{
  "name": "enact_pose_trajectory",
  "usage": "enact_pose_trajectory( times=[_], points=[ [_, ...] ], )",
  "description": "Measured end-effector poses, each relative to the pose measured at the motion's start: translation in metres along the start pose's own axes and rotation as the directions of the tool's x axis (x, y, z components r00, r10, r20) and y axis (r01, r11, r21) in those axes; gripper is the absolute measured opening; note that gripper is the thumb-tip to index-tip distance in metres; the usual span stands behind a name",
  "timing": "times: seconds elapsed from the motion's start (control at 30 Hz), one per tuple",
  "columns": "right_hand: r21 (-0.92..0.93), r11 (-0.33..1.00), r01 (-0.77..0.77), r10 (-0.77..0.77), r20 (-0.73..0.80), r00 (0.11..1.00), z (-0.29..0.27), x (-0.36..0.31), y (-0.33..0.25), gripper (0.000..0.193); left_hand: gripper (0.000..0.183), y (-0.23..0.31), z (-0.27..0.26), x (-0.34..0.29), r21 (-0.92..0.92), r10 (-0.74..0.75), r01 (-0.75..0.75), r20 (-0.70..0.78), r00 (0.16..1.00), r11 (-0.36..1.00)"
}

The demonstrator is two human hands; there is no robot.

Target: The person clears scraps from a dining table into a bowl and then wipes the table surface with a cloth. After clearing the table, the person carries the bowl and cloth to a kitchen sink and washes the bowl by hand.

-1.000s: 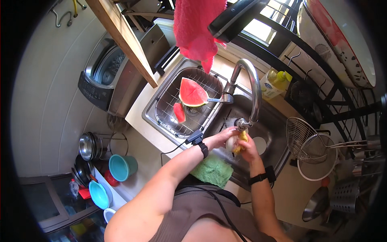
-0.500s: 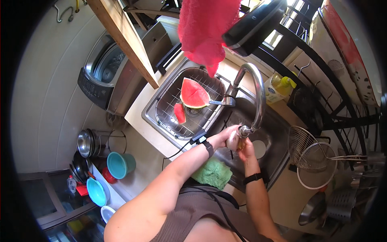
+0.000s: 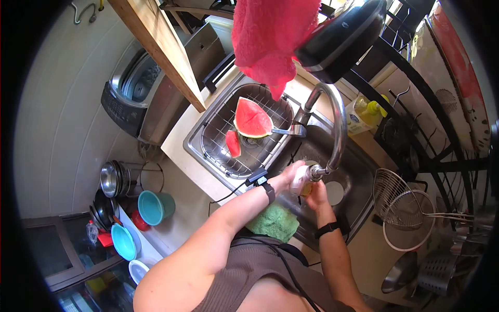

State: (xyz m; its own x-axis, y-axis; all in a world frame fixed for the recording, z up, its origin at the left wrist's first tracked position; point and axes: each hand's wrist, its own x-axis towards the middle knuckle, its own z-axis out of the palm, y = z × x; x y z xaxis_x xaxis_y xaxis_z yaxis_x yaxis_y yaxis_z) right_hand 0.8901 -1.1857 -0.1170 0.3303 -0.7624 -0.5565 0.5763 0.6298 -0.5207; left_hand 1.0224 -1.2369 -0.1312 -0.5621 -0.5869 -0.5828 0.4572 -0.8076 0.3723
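Observation:
Below the faucet (image 3: 340,119), over the right sink basin (image 3: 358,171), my two hands are together. My left hand (image 3: 287,177) is closed round a small pale white and yellowish thing (image 3: 301,182), whose kind I cannot make out. From the lower right, my right hand (image 3: 317,196) grips the same thing, its fingertips partly hidden. The faucet's spout end covers part of the held thing. A white round piece (image 3: 334,193) lies in the basin beside my right hand. Near my left forearm, a green cloth (image 3: 274,223) rests on the counter's front edge.
A large watermelon wedge (image 3: 252,118) and a smaller watermelon piece (image 3: 233,144) lie on a wire rack in the left basin. A pink towel (image 3: 270,41) hangs above. A yellow pump bottle (image 3: 364,114) stands behind the sink; wire strainers (image 3: 403,203) hang at right.
The view has shifted slightly. My hands stay under the faucet, and the pale thing between them has tilted a little, showing more of its white and yellowish surface.

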Motion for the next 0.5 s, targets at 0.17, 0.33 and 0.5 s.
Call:
enact_pose_trajectory(
  times=[0.17,0.33,0.5],
  points=[
    [0.189,0.981,0.039,-0.036,-0.021,0.999,-0.015,0.006,0.006,0.034,0.035,0.009,0.01,0.011,-0.014,-0.114,0.115,0.073,0.991,0.993],
    [0.12,0.991,0.06,-0.063,0.02,0.998,-0.02,0.015,0.016,0.032,0.033,0.0,0.0,0.015,0.308,0.128,-0.031,-0.3,0.945,0.951],
    [0.337,0.941,0.006,0.018,-0.066,0.998,-0.025,0.014,0.008,0.033,0.037,0.0,-0.001,-0.001,0.214,0.128,-0.068,-0.282,0.951,0.975]
  ],
)
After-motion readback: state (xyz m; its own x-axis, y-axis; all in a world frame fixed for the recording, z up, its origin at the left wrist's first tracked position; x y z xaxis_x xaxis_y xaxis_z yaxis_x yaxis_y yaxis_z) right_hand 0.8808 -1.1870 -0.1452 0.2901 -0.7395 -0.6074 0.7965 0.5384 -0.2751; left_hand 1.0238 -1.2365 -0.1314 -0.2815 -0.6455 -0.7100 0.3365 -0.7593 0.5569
